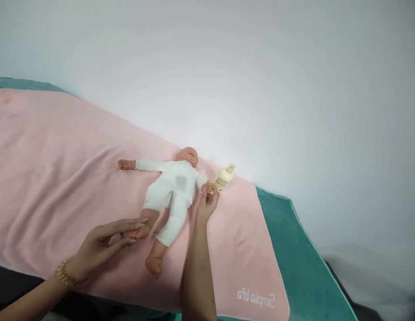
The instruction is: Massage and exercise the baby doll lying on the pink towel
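Note:
A baby doll [176, 185] in a white bodysuit lies on its back on a pink towel [241, 249], its head toward the wall. My left hand [107, 236], with a beaded bracelet at the wrist, has thumb and fingers closed around the doll's foot on the left. Up by the doll's hand on the right, my right hand [208, 203] pinches that small hand between thumb and fingers. Just beyond my right fingertips a pale yellow pump bottle [224, 177] leans or lies tilted on the towel. The doll's other leg rests loose between my arms.
Beneath the towel is a green cover [288, 240], seen at the right and far left. A plain white wall [227, 80] rises right behind the doll and bottle. Mirrored white lettering [256, 298] marks the towel's near right corner. Folds run across its left part.

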A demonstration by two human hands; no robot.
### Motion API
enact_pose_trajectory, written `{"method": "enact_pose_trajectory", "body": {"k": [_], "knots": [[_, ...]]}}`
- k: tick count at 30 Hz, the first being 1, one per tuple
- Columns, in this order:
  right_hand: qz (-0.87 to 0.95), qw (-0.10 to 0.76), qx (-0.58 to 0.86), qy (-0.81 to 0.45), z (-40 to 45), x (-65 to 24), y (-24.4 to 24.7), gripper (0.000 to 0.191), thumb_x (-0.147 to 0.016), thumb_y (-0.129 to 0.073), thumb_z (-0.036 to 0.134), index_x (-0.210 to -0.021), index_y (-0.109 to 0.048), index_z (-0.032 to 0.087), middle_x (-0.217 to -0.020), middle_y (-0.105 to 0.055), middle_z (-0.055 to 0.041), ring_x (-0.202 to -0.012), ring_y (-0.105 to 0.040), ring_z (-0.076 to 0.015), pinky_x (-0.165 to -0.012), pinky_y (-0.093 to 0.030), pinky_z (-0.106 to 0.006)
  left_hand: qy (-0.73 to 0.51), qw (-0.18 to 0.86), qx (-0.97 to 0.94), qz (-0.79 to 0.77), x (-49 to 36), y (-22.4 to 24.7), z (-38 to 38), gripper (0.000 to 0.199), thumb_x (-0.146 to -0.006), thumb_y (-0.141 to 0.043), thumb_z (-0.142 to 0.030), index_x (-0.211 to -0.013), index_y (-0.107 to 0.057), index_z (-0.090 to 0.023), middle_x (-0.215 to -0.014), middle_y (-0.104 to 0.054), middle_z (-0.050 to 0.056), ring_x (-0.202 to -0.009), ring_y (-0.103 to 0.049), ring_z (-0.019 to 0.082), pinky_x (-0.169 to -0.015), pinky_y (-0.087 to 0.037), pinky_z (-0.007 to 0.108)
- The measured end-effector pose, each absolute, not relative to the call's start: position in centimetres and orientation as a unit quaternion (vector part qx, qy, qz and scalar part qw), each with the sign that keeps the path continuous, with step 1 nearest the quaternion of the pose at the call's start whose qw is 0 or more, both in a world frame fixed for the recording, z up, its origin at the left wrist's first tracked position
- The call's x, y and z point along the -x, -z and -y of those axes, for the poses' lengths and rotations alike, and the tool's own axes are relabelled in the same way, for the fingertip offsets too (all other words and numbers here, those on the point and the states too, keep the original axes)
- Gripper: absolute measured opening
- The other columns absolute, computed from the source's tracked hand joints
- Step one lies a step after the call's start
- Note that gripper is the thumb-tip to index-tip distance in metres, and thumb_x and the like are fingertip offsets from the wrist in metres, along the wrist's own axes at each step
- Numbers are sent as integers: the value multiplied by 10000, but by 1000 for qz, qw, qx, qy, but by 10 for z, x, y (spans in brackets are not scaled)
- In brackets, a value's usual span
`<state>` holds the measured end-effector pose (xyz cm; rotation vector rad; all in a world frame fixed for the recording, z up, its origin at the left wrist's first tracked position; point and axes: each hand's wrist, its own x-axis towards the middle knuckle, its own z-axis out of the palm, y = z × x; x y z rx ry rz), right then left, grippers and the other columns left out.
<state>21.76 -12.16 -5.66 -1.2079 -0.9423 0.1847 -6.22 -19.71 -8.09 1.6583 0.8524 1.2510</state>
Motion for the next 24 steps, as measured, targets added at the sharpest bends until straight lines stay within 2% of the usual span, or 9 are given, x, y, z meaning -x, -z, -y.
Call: {"method": "enact_pose_trajectory", "body": {"k": [3, 7, 10, 14, 17, 20, 24], "knots": [[545, 651, 525, -59, 120, -209, 63, 334, -871, -566, 281, -1190, -645, 220, -1186, -555, -104, -1038, -584, -186, -785, -527, -296, -527, 462, -616, -359, 47, 59, 179, 306, -796, -720, -385, -1074, -729, -259, -1170, -695, 66, -871, -700, 240, -665, -613, 302], [639, 570, 512, -73, 118, -207, 69, 346, -875, -540, 188, -1180, -671, 284, -1177, -553, -82, -1078, -572, -183, -837, -536, -298, -557, 493, -558, -367, 26, 38, 150, 394, -769, -745, -419, -1082, -716, -182, -1148, -698, 124, -613, -635, 161, -554, -552, 283], [661, 533, 522, -80, 117, -208, 68, 389, -862, -528, 123, -1174, -678, 300, -1172, -555, -71, -1085, -574, -173, -897, -526, -298, -575, 511, -521, -369, 14, 30, 131, 444, -742, -770, -422, -1102, -709, -169, -1114, -709, 128, -603, -616, 144, -501, -484, 243], [679, 511, 522, -77, 116, -207, 65, 407, -843, -540, 91, -1156, -693, 303, -1144, -568, -61, -1067, -580, -169, -949, -508, -305, -584, 522, -497, -374, 7, 26, 116, 455, -710, -793, -414, -1088, -716, -171, -1115, -708, 119, -627, -615, 140, -501, -459, 233], [671, 521, 520, -86, 116, -206, 65, 373, -850, -549, 128, -1144, -699, 301, -1138, -567, -62, -1054, -582, -172, -905, -523, -298, -578, 515, -511, -374, 10, 29, 116, 433, -734, -775, -412, -1094, -715, -179, -1117, -707, 112, -603, -602, 131, -506, -471, 240], [628, 566, 524, -105, 118, -208, 66, 317, -853, -568, 198, -1129, -703, 279, -1146, -557, -73, -1010, -587, -171, -755, -539, -258, -553, 507, -550, -367, 18, 35, 126, 393, -760, -755, -404, -1095, -718, -201, -1070, -726, 89, -552, -579, 119, -530, -509, 258], [508, 659, 544, -111, 118, -215, 63, 346, -830, -624, 302, -1166, -649, 221, -1147, -573, -77, -805, -581, -119, -693, -513, -248, -514, 477, -617, -357, 32, 47, 149, 334, -784, -732, -376, -1083, -730, -227, -1036, -738, 64, -557, -617, 139, -619, -583, 306]]}}
